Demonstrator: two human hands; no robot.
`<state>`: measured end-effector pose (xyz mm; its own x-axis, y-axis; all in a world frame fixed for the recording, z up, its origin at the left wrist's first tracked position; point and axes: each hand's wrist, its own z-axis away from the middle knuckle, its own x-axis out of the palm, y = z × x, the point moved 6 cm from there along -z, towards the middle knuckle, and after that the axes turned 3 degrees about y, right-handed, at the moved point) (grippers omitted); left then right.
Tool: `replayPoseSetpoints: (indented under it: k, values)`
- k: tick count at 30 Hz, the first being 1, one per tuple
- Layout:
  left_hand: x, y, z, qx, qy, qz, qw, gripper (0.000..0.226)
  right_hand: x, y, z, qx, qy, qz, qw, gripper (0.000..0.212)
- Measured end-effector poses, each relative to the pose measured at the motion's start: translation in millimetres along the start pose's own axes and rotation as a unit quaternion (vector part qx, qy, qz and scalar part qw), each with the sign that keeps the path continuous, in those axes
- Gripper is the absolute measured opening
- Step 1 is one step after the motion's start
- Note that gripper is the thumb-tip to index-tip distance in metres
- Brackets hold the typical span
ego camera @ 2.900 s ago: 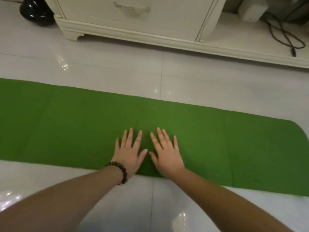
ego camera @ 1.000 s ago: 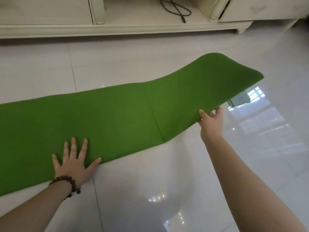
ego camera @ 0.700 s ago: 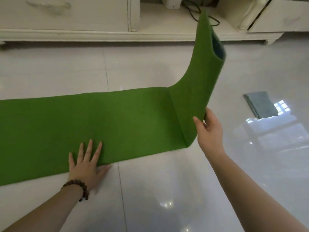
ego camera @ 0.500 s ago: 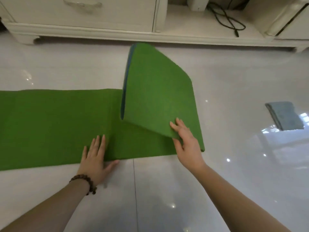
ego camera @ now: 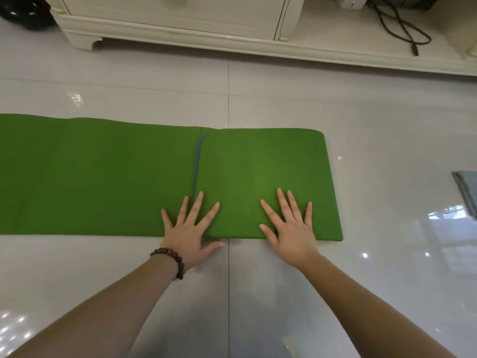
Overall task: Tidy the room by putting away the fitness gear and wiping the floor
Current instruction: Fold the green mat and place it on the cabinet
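A green exercise mat point(ego camera: 103, 177) lies across the glossy white tiled floor point(ego camera: 258, 293). Its right end is folded over onto itself, forming a flat double-layer panel point(ego camera: 258, 164) whose blue-grey underside edge shows along the fold's left border. My left hand point(ego camera: 189, 228), with a dark bead bracelet at the wrist, lies flat with fingers spread on the near edge where the folded panel's left border meets the single layer. My right hand point(ego camera: 291, 228) rests flat, fingers apart, on the folded panel near its right side. Neither hand grips anything.
A cream cabinet point(ego camera: 180, 19) on short feet runs along the far side, with a low shelf holding a black cable point(ego camera: 397, 29) and a white box. A dark round object point(ego camera: 23, 11) sits at the far left. A grey folded cloth point(ego camera: 467, 195) lies on the floor at the right edge.
My right hand lifted the mat's right end, swung it over to the left and laid it flat as a fold. Both hands now press flat on the mat's near edge.
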<state>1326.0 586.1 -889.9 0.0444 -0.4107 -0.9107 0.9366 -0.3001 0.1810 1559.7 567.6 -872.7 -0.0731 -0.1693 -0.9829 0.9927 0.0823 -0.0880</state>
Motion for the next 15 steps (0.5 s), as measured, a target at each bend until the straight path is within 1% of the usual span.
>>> replayPoseSetpoints:
  k: [2, 4, 6, 7, 9, 10, 12, 15]
  values:
    - [3.7, 2.1, -4.8, -0.010, -0.023, -0.025, 0.999, 0.079, 9.4, -1.4, -1.0, 0.001, -0.034, 0.034, 0.999, 0.066]
    - [2.1, 4.2, -11.1, 0.003, -0.034, -0.031, 0.999, 0.081, 10.7, -2.6, -2.9, -0.005, -0.046, 0.042, 0.998, 0.072]
    - [-10.5, 5.9, -18.6, 0.020, 0.002, -0.001, 1.000, 0.083, 6.3, -2.9, -6.9, -0.026, -0.034, 0.048, 0.998, 0.078]
    - [-18.0, 6.4, -22.4, 0.029, 0.036, 0.020, 0.999, 0.082, 3.9, -2.3, -8.8, -0.036, -0.018, 0.057, 0.998, 0.076]
    - [-28.4, 9.3, -25.1, 0.053, 0.097, 0.039, 0.993, 0.069, 4.0, 2.0, -10.7, -0.037, 0.010, 0.063, 0.997, 0.068]
    - [-22.8, 8.7, -25.3, 0.063, 0.113, 0.045, 0.991, 0.064, 7.2, 4.1, -10.3, -0.034, 0.012, 0.061, 0.997, 0.065]
    - [-0.9, 2.8, -18.4, 0.039, 0.088, 0.052, 0.994, 0.066, 15.9, 5.8, -9.2, -0.033, -0.005, 0.067, 0.997, 0.061]
    - [22.2, -2.7, 0.1, 0.025, 0.090, 0.034, 0.995, 0.077, 14.6, 4.6, -10.5, -0.050, -0.006, 0.075, 0.996, 0.058]
